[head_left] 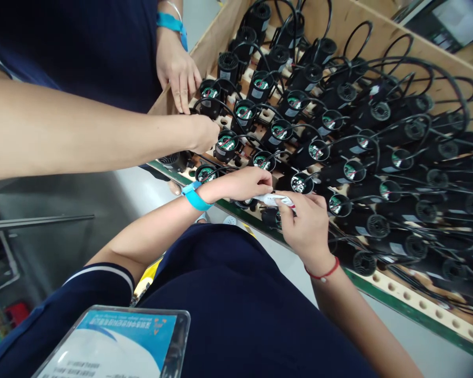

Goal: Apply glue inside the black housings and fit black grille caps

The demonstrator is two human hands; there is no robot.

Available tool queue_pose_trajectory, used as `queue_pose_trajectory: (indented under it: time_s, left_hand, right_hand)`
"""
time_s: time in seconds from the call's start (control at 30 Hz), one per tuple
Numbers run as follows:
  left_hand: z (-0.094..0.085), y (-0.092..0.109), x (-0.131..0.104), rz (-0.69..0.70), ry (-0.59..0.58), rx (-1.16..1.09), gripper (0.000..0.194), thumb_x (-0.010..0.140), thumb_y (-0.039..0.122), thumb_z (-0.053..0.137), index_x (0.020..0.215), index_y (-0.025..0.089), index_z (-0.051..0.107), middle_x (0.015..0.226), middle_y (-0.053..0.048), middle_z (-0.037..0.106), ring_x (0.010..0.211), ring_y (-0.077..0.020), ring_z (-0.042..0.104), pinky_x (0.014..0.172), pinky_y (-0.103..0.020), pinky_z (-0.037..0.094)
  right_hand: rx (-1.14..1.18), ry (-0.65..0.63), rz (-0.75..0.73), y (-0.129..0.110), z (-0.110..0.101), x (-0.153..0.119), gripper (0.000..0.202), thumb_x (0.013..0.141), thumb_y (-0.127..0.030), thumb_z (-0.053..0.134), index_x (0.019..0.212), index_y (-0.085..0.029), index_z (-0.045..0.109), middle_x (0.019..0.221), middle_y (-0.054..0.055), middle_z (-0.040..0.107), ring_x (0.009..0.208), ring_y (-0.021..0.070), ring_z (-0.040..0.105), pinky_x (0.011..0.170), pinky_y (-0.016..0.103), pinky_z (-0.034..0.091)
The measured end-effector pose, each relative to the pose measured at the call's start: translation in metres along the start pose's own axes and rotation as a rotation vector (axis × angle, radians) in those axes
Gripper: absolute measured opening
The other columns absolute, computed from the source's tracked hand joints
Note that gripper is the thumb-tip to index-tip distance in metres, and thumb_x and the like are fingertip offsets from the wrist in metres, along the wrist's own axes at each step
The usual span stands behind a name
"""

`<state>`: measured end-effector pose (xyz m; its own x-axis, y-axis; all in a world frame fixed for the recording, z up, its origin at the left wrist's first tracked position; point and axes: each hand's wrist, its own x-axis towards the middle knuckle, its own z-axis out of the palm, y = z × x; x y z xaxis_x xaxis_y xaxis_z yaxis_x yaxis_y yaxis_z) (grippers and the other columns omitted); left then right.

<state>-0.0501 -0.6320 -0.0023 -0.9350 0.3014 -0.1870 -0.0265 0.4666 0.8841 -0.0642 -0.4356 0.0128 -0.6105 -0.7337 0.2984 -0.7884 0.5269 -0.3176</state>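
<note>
From my remote post, I find the left hand [247, 184] at centre frame, fingers curled beside the white tube [275, 199]; whether they pinch it, I cannot tell. The tube, just right of centre, I judge light, soft, squeezable; best held mid-body. The right hand [307, 223] pinches it, thumb against fingers. Farther right sit open black cans [341, 205].

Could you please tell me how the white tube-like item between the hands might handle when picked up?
The white tube-like item is probably light: the right hand holds it in a pinch. Its surface looks uneven, so it may be soft. Its slim visible part could slip, though some is hidden.
</note>
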Motion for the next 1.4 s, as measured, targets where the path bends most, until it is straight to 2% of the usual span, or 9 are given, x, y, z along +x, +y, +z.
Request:
queue_pose_trajectory:
  time_s: [0.33,0.53,0.67,0.77,0.93,1.07,1.17,1.27,1.4]
  left_hand:
    - [0.0,0.003,0.001,-0.034,-0.021,0.039,0.019,0.083,0.024,0.049,0.084,0.013,0.066,0.071,0.0,0.06,0.062,-0.0084,0.048,0.057,-0.021,0.031]
    - [0.0,0.007,0.0,-0.049,-0.018,0.095,0.023,0.084,0.024,0.047,0.085,0.013,0.068,0.075,-0.002,0.065,0.063,-0.0094,0.051,0.058,-0.022,0.032]
    - [0.002,0.008,0.0,-0.032,-0.016,0.107,0.022,0.084,0.024,0.048,0.083,0.013,0.067,0.074,-0.002,0.065,0.063,-0.01,0.052,0.059,-0.023,0.033]
    - [0.002,0.005,0.0,-0.041,0.035,0.048,0.019,0.084,0.022,0.05,0.09,0.014,0.067,0.08,-0.002,0.067,0.068,-0.0105,0.055,0.062,-0.022,0.037]
    - [-0.001,0.007,-0.012,-0.08,0.254,-0.064,0.016,0.085,0.02,0.052,0.095,0.015,0.063,0.083,-0.001,0.065,0.073,-0.0104,0.056,0.068,-0.022,0.042]
    - [0.005,0.013,-0.046,-0.066,0.518,0.055,0.017,0.087,0.016,0.048,0.1,0.017,0.059,0.092,-0.003,0.061,0.079,-0.0116,0.055,0.071,-0.024,0.043]
    - [0.024,0.011,-0.078,-0.103,0.685,0.125,0.017,0.09,0.019,0.044,0.103,0.019,0.054,0.092,-0.004,0.057,0.079,-0.0128,0.054,0.069,-0.025,0.043]
    - [0.05,-0.002,-0.1,-0.226,0.671,0.077,0.015,0.089,0.022,0.046,0.104,0.021,0.048,0.09,-0.002,0.056,0.074,-0.0129,0.053,0.065,-0.026,0.044]
    - [0.077,-0.02,-0.107,-0.356,0.557,0.055,0.027,0.088,0.023,0.049,0.114,0.023,0.042,0.098,-0.003,0.058,0.079,-0.015,0.058,0.069,-0.029,0.048]
  right_hand:
    - [0.353,-0.002,0.401,0.017,0.007,-0.014,0.023,0.091,-0.037,0.052,0.1,-0.021,0.066,0.088,0.007,0.072,0.077,0.0219,0.064,0.068,0.034,0.048]
    - [0.518,-0.001,0.458,0.018,0.01,-0.016,0.021,0.09,-0.037,0.054,0.096,-0.02,0.066,0.084,0.006,0.072,0.073,0.0211,0.065,0.066,0.034,0.051]
    - [0.537,0.02,0.431,0.015,0.01,-0.017,0.022,0.09,-0.037,0.053,0.095,-0.02,0.066,0.083,0.006,0.072,0.072,0.0212,0.065,0.065,0.034,0.052]
    - [0.482,0.022,0.397,0.012,0.009,-0.017,0.023,0.091,-0.037,0.052,0.098,-0.021,0.066,0.087,0.007,0.072,0.072,0.0208,0.064,0.064,0.034,0.051]
    - [0.312,0.006,0.251,0.003,0.006,-0.011,0.022,0.092,-0.036,0.051,0.098,-0.022,0.066,0.088,0.006,0.073,0.077,0.0221,0.063,0.069,0.035,0.047]
    - [0.251,0.01,0.108,-0.007,0.003,-0.002,0.018,0.093,-0.03,0.05,0.096,-0.021,0.065,0.087,0.006,0.074,0.073,0.0204,0.064,0.073,0.035,0.045]
    - [0.223,-0.02,0.017,-0.01,0.003,0.005,0.017,0.093,-0.026,0.049,0.097,-0.02,0.064,0.091,0.005,0.074,0.075,0.0191,0.065,0.077,0.035,0.042]
    - [0.147,-0.046,-0.08,-0.012,0.005,0.011,0.015,0.093,-0.022,0.049,0.098,-0.018,0.063,0.09,0.004,0.074,0.073,0.0181,0.065,0.079,0.035,0.039]
    - [0.058,-0.069,-0.208,-0.013,0.006,0.018,0.014,0.091,-0.018,0.05,0.096,-0.017,0.063,0.085,0.003,0.074,0.069,0.0167,0.064,0.08,0.035,0.038]
